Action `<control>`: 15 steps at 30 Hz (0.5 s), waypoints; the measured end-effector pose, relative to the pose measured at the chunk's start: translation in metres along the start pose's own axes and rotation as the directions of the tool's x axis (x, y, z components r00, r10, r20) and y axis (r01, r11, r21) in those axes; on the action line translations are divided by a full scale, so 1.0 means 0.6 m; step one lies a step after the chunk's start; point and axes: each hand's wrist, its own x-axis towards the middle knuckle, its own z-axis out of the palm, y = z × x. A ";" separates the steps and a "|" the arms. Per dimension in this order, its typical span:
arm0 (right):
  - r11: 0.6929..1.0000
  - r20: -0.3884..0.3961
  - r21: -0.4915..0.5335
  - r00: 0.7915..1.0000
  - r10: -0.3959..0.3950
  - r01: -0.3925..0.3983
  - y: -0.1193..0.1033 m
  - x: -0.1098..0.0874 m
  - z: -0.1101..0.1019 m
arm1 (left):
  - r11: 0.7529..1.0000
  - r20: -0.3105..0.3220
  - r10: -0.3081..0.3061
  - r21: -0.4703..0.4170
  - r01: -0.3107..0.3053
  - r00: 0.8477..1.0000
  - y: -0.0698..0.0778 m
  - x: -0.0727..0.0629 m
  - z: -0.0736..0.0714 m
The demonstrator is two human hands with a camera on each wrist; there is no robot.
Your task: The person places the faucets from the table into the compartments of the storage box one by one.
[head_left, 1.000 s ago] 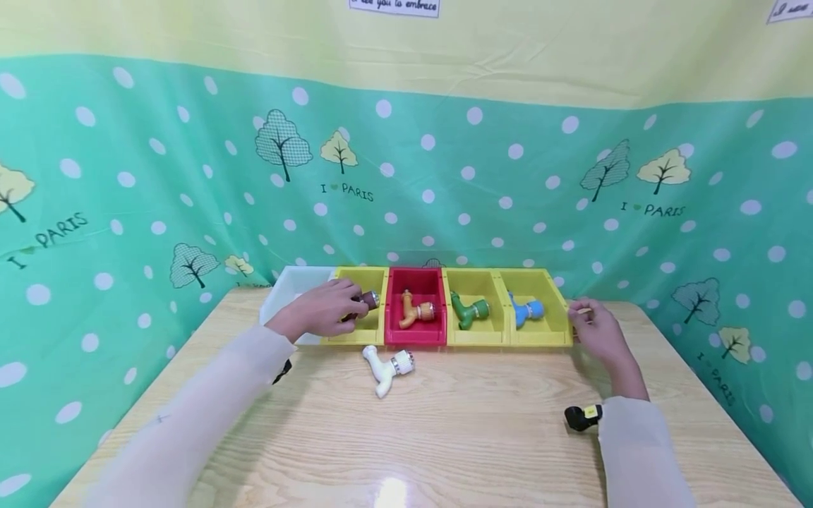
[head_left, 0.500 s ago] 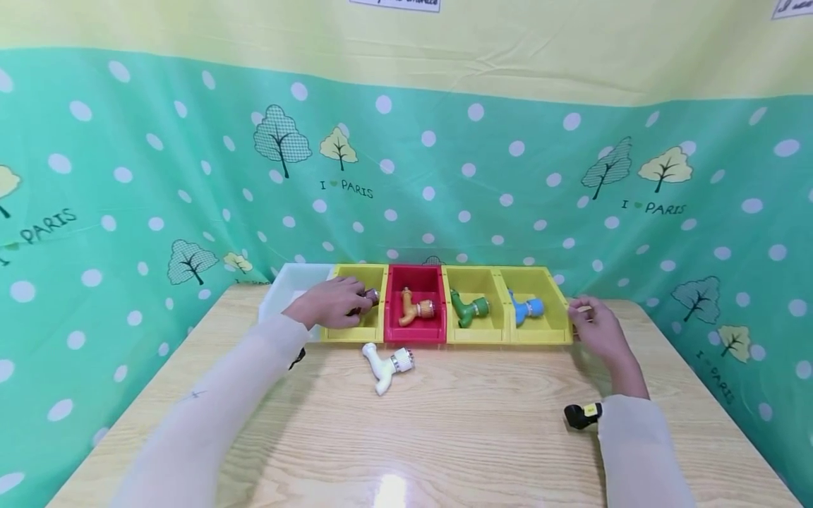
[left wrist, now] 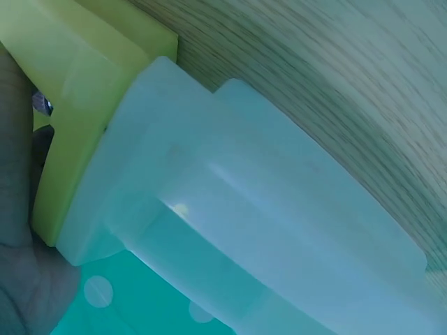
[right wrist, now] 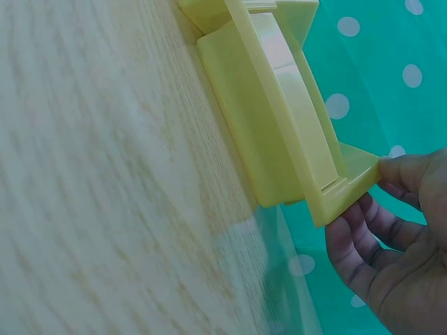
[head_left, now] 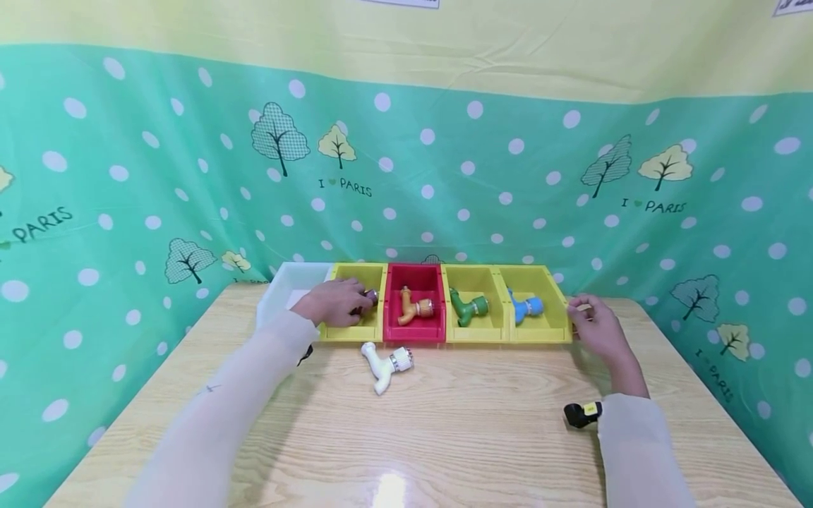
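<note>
A dark maroon tap (head_left: 371,297) lies low inside the left yellow bin (head_left: 358,271), and my left hand (head_left: 332,302) reaches over that bin's left side and grips it. Most of the tap is hidden behind the fingers. In the left wrist view, only part of the hand shows at the left edge, beside the yellow bin wall. My right hand (head_left: 597,326) pinches the outer rim of the rightmost yellow bin (right wrist: 307,132) between thumb and fingers. A white tap (head_left: 385,367) lies on the table in front of the bins.
A translucent white bin (head_left: 269,303) stands at the row's left end. The red bin (head_left: 416,274) holds an orange-brown tap (head_left: 408,310); yellow bins farther right hold a green tap (head_left: 468,310) and a blue tap (head_left: 526,307). A polka-dot curtain (head_left: 419,176) hangs behind the wooden table (head_left: 470,423).
My left hand has moved slightly right and lower into the left yellow bin with the maroon tap. My right hand stays at the rightmost bin's rim.
</note>
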 end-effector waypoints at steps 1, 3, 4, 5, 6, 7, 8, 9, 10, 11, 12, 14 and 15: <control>1.000 0.000 0.001 1.000 -0.001 0.001 0.000 0.000 0.000 | 1.000 0.009 -0.003 0.003 0.003 1.000 0.001 0.001 0.000; 1.000 0.001 -0.001 1.000 -0.003 0.003 0.000 0.000 -0.001 | 1.000 0.027 -0.012 0.004 0.012 1.000 0.002 0.002 -0.002; 1.000 0.003 -0.001 1.000 -0.004 0.004 0.000 0.000 -0.001 | 1.000 0.038 -0.019 0.009 0.019 0.999 0.003 0.002 -0.003; 1.000 0.005 0.001 1.000 -0.005 0.005 0.001 0.000 -0.001 | 1.000 0.046 -0.026 0.011 0.026 0.999 0.004 0.002 -0.003; 1.000 0.006 0.000 1.000 -0.007 0.007 0.001 0.000 -0.001 | 0.999 0.052 -0.032 0.013 0.031 0.998 0.006 0.002 -0.004; 1.000 0.006 0.000 1.000 -0.007 0.007 0.001 0.000 -0.001 | 0.999 0.056 -0.036 0.012 0.035 0.998 0.007 0.002 -0.005; 1.000 0.006 0.000 1.000 -0.007 0.007 0.001 0.000 -0.001 | 0.999 0.063 -0.042 0.010 0.042 0.997 0.008 0.001 -0.006; 1.000 0.007 -0.001 1.000 -0.006 0.006 0.001 0.001 -0.001 | 0.999 0.067 -0.046 0.008 0.046 0.997 0.009 0.001 -0.007; 1.000 0.008 -0.001 1.000 -0.006 0.006 0.001 0.000 0.000 | 0.999 0.069 -0.049 0.006 0.049 0.996 0.011 0.000 -0.008; 1.000 0.008 0.000 1.000 -0.006 0.006 0.001 0.000 0.000 | 0.999 0.071 -0.052 0.000 0.052 0.996 0.012 0.000 -0.009; 1.000 0.006 -0.001 1.000 -0.004 0.004 0.001 0.000 0.000 | 0.999 0.073 -0.054 -0.003 0.054 0.996 0.012 -0.001 -0.011; 1.000 0.004 -0.001 1.000 0.000 0.000 0.001 0.000 0.000 | 0.998 0.075 -0.057 -0.012 0.058 0.996 0.013 -0.002 -0.014; 1.000 0.003 -0.002 1.000 0.001 -0.001 0.000 -0.001 0.000 | 0.998 0.071 -0.053 -0.017 0.054 0.996 0.013 -0.004 -0.016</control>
